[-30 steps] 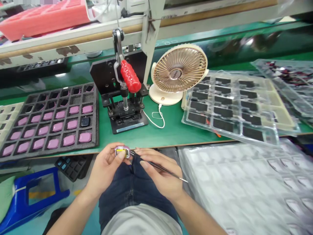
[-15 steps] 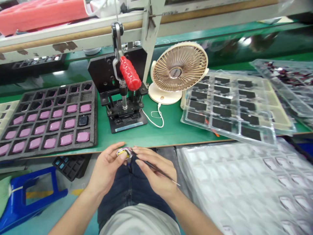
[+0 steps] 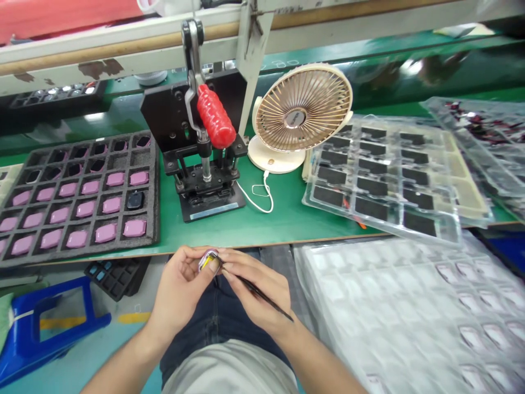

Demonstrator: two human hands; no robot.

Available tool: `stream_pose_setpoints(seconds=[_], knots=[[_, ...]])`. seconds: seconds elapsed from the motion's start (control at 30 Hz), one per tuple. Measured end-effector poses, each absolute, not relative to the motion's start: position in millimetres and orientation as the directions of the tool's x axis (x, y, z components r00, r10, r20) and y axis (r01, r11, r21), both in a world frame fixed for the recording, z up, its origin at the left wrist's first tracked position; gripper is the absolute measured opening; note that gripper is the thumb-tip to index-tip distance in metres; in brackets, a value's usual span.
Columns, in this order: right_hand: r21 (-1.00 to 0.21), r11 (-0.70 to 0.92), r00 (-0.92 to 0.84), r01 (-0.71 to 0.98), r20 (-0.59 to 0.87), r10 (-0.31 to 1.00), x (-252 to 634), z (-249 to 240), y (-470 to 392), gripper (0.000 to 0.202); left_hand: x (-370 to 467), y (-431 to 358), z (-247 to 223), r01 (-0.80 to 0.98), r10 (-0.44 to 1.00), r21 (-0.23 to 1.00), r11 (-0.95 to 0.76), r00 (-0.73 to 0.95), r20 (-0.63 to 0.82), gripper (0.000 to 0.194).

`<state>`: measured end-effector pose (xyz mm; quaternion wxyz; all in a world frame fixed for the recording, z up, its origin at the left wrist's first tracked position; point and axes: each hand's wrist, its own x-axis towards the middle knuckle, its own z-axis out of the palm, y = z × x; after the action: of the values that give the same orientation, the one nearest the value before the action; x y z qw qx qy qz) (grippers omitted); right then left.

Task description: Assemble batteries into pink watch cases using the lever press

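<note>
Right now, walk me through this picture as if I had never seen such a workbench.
The camera sits on a person's head and looks down at their own two hands above their lap. The left hand pinches a small part with a purple rim. The right hand holds thin tweezers, tip at that part. On the green bench stand a hand press with a red handle, a small fan, a black foam tray of purple parts, and clear plastic trays with dark pieces. A blue stool stands on the floor.

foam tray (image 3: 82, 191) left of press (image 3: 200, 158), fan (image 3: 301, 112) right
</note>
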<state>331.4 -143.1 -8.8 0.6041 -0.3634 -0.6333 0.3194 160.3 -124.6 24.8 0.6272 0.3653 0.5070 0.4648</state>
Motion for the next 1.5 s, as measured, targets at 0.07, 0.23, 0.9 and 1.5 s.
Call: stream_pose_setpoints(seconds=[0.07,0.23,0.9,1.5], knots=[[-0.837,0.543,-0.012,0.072,0.544,0.839,332,-9,-142,0.041,161,-125,25,-0.199,0.956,0.935,0.294,0.046,-0.29,0.027],[-0.821,0.567,-0.028,0.067,0.567,0.824,333,-14,-141,0.046,162,-126,25,-0.182,0.957,0.939,0.291,0.04,-0.289,0.025],[-0.695,0.703,-0.005,0.152,0.711,0.703,336,-33,-144,0.055,164,-128,17,-0.266,0.934,0.895,0.358,0.102,-0.343,0.022],[-0.76,0.639,-0.077,0.121,0.635,0.769,334,-25,-143,0.053,166,-128,18,-0.233,0.964,0.937,0.262,0.012,-0.266,0.022]])
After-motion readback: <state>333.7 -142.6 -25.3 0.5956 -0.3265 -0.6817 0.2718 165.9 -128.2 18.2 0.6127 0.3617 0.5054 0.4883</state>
